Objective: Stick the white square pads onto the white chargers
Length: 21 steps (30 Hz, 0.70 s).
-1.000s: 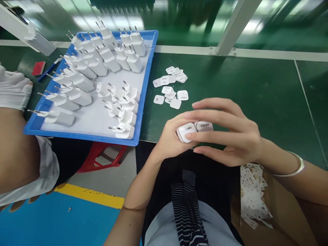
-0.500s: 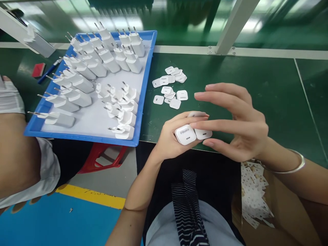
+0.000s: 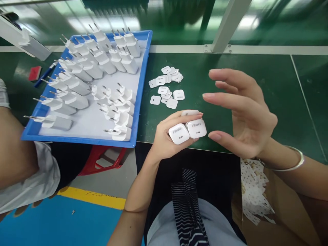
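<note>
Your left hand point(image 3: 164, 137) clasped two chargers point(image 3: 196, 129), ports facing you, by the edge of the table point(image 3: 287, 102); your right hand point(image 3: 249, 118), fingers spread, stood empty beside them. The step looked like holding the pair; the next move likely called for a steady grip.

Factory workshop: tray point(image 3: 79, 139) of chargers point(image 3: 56, 123)

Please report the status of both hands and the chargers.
Left hand holding two chargers, ports showing, plus another white piece. Right hand open, apart. Loose caps on table beyond.
</note>
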{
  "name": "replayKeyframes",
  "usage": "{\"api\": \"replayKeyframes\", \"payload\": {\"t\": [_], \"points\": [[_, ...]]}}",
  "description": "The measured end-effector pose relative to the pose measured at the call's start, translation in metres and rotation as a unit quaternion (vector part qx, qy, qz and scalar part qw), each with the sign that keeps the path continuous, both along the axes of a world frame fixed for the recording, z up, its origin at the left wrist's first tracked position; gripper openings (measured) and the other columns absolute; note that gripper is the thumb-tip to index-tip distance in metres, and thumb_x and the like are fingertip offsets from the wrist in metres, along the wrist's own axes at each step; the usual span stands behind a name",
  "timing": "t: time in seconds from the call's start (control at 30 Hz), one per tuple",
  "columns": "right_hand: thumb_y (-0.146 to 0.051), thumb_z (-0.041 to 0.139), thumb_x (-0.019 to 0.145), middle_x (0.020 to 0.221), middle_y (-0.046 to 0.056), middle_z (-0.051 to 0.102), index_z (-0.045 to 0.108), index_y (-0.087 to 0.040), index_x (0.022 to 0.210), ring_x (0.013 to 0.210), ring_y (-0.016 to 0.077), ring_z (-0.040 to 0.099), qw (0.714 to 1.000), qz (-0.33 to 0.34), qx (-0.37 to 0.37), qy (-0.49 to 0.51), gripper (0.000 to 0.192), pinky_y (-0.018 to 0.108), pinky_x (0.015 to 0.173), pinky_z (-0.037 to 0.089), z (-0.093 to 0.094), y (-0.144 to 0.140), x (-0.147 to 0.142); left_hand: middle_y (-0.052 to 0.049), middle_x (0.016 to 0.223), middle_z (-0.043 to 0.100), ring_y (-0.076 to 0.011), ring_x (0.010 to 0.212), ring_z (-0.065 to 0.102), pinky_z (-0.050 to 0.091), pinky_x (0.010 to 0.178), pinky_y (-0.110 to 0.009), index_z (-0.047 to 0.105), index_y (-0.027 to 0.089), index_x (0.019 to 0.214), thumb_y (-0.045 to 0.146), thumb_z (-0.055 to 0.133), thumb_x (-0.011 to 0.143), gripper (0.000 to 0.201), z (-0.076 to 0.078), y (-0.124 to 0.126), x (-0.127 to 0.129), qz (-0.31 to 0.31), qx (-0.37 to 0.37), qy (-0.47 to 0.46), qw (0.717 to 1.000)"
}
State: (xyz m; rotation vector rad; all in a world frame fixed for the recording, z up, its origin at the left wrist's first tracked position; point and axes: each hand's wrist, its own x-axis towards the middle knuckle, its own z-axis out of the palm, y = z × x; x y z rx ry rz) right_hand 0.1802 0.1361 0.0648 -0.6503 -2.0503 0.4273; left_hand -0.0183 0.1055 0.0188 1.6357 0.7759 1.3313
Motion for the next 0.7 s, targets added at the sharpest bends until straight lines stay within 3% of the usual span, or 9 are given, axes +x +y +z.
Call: {"api": "replayKeyframes", "payload": {"t": [0.27,0.53,0.6,0.7], "points": [[-0.033,0.06,0.091,0.145,0.001,0.059,0.065,-0.04,0.131,0.136,0.0358,0.055,0.998,-0.024,-0.057,0.007,0.041,0.056,0.113,0.051,0.0009,-0.0014,-0.0002,-0.009,0.123,0.073,-0.0277,0.114,0.071,0.058,0.102,-0.043,0.075,0.024,0.117,0.021,0.085,0.076,0.042,0.0018,-0.0003,0.0,0.004,-0.005,-0.015,1.0],[-0.029,0.059,0.09,0.141,0.002,0.06,0.064,-0.04,0.132,0.135,0.0361,0.055,0.997,-0.022,-0.076,0.014,0.043,0.056,0.108,0.055,-0.0002,-0.0002,0.0002,-0.009,0.123,0.074,-0.0268,0.111,0.072,0.058,0.099,-0.042,0.075,0.024,0.117,0.027,0.085,0.077,0.041,0.0018,0.0004,-0.001,0.01,-0.001,-0.003,1.0],[-0.026,0.059,0.088,0.141,0.001,0.059,0.068,-0.04,0.124,0.133,0.036,0.056,0.998,-0.015,-0.055,0.008,0.039,0.057,0.107,0.054,-0.001,0.0004,0.0001,-0.009,0.123,0.074,-0.0265,0.112,0.071,0.058,0.099,-0.041,0.075,0.024,0.116,0.028,0.086,0.076,0.042,0.0013,0.0007,-0.001,0.017,0.004,0.002,1.0],[-0.023,0.061,0.081,0.144,0.0,0.056,0.073,-0.037,0.105,0.131,0.0356,0.056,0.999,0.02,0.035,-0.025,0.03,0.06,0.109,0.05,-0.0037,0.0014,-0.0018,-0.009,0.122,0.074,-0.026,0.113,0.07,0.057,0.1,-0.041,0.075,0.024,0.116,0.028,0.085,0.076,0.041,0.0003,0.0008,-0.001,0.02,0.007,0.005,1.0]]}}
